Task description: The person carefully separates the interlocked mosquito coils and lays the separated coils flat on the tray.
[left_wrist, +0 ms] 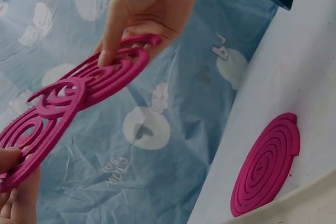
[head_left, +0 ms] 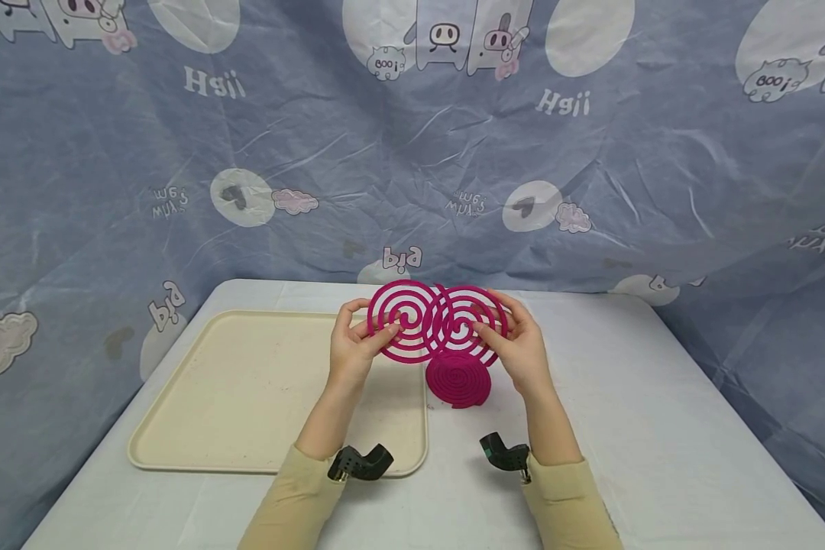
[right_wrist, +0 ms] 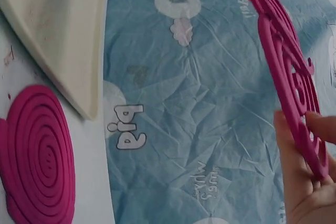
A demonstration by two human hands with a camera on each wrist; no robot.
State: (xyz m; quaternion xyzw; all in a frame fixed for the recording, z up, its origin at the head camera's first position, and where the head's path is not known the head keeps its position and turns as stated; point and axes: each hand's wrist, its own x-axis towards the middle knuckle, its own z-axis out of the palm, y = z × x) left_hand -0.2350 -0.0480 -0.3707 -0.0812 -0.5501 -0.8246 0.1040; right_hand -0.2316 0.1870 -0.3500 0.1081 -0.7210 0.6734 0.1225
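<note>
Two magenta spiral coils are held upright above the white table, side by side and still hooked together where they overlap. My left hand [head_left: 370, 325] pinches the left coil [head_left: 406, 305], thumb on its face and fingers behind. My right hand [head_left: 500, 322] pinches the right coil [head_left: 469, 302] the same way. In the left wrist view the right hand [left_wrist: 147, 3] grips one coil [left_wrist: 113, 74], and the other coil [left_wrist: 31, 135] is held at the lower left. A stack of the same coils [head_left: 458, 380] lies flat on the table just below the hands.
A cream tray [head_left: 247, 389] lies on the table's left half, its right edge beside the stack. The white table [head_left: 660, 428] stretches to the right. A blue cartoon-print cloth [head_left: 412, 168] hangs behind. Black wrist cameras [head_left: 360, 462] sit on both forearms.
</note>
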